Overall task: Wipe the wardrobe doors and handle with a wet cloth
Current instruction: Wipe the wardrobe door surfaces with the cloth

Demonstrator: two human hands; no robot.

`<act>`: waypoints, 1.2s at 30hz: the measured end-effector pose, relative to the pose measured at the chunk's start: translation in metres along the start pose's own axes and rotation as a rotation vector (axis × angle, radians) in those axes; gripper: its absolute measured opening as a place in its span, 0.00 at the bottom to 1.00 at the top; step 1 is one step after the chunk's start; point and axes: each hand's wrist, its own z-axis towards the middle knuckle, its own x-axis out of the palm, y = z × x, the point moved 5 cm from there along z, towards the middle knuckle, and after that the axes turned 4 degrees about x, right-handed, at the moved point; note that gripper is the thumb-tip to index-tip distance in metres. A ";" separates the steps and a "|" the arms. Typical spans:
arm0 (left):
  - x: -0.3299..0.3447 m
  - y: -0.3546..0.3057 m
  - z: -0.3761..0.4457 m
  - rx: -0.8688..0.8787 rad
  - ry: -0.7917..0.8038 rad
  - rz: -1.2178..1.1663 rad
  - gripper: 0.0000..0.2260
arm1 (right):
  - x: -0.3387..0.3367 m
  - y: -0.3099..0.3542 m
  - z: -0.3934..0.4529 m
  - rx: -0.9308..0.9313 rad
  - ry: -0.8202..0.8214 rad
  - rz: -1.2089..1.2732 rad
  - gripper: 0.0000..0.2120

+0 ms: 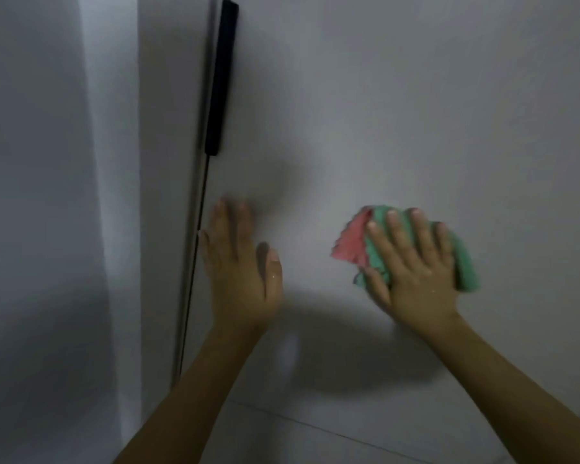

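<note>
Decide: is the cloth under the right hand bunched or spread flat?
Bunched: the cloth shows pink and green folds under the right hand.

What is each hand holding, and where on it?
Right hand presses the cloth flat against the door, fingers spread over its middle. Left hand holds nothing; it lies flat on the door.

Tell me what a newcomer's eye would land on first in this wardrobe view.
First, the green and pink cloth, the only bright colour, pressed flat against the pale grey wardrobe door by the spread right hand at right of centre. Next, the long black vertical handle at upper left, beside the door's edge gap. Below it, the left hand rests open on the same door.
</note>
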 end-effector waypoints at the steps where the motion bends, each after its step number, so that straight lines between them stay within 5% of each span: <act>1: 0.005 -0.006 -0.003 0.004 0.010 -0.012 0.27 | -0.003 -0.011 0.002 0.063 -0.026 -0.030 0.29; 4: 0.026 -0.038 -0.017 0.001 0.055 -0.029 0.27 | -0.004 -0.010 0.008 0.294 -0.079 0.043 0.29; 7: 0.042 -0.064 -0.028 0.025 0.068 -0.028 0.27 | 0.006 0.005 -0.009 0.084 -0.021 0.070 0.28; 10: 0.057 -0.098 -0.047 0.021 0.089 -0.043 0.28 | -0.008 -0.062 -0.062 -0.012 0.015 0.060 0.27; 14: 0.076 -0.138 -0.064 0.082 0.093 -0.060 0.27 | -0.030 -0.167 -0.092 0.235 -0.060 -0.045 0.28; 17: 0.094 -0.157 -0.071 0.149 0.082 -0.049 0.28 | -0.029 -0.159 -0.082 0.511 -0.183 0.011 0.26; 21: 0.117 -0.167 -0.079 0.227 0.071 -0.089 0.27 | -0.003 -0.082 -0.115 -0.044 -0.052 0.041 0.24; 23: 0.126 -0.171 -0.085 0.266 0.061 -0.076 0.27 | -0.006 -0.112 -0.137 -0.100 -0.020 0.030 0.24; 28: 0.144 -0.201 -0.107 0.467 0.067 -0.143 0.28 | -0.040 -0.247 -0.143 0.525 -0.146 -0.028 0.27; 31: 0.159 -0.218 -0.110 0.487 0.060 -0.184 0.29 | -0.037 -0.227 -0.132 0.772 -0.289 -0.019 0.28; 36: 0.179 -0.230 -0.120 0.488 0.024 -0.161 0.32 | -0.016 -0.189 -0.170 0.197 -0.079 -0.106 0.26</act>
